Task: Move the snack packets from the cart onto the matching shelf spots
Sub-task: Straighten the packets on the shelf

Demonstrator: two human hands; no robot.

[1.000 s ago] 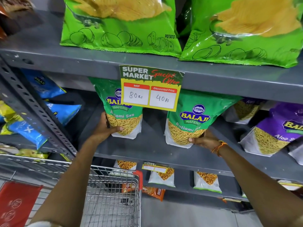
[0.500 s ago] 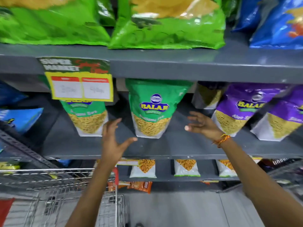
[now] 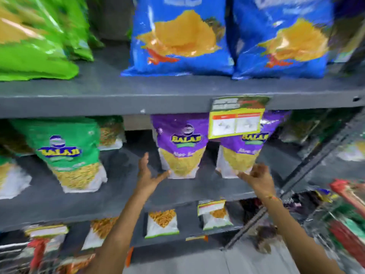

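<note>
Two purple Balaji packets stand on the middle grey shelf (image 3: 197, 190): the left purple packet (image 3: 182, 147) and the right purple packet (image 3: 240, 155), partly behind a yellow price tag (image 3: 236, 121). My left hand (image 3: 147, 175) is open, fingers spread, its thumb reaching the lower left corner of the left purple packet. My right hand (image 3: 256, 177) is open just below the right purple packet, fingertips near its bottom edge. A green Balaji packet (image 3: 69, 155) stands further left on the same shelf. The picture is blurred by motion.
Large blue chip bags (image 3: 181, 38) and green chip bags (image 3: 33, 42) sit on the upper shelf. Small white packets (image 3: 162, 223) line the lower shelf. The cart's red handle (image 3: 37, 252) shows at bottom left. A slanted metal shelf brace (image 3: 308, 167) and more goods are at right.
Both hands let go of the green packets and opened. The view swung right, and my hands now reach the purple packets.
</note>
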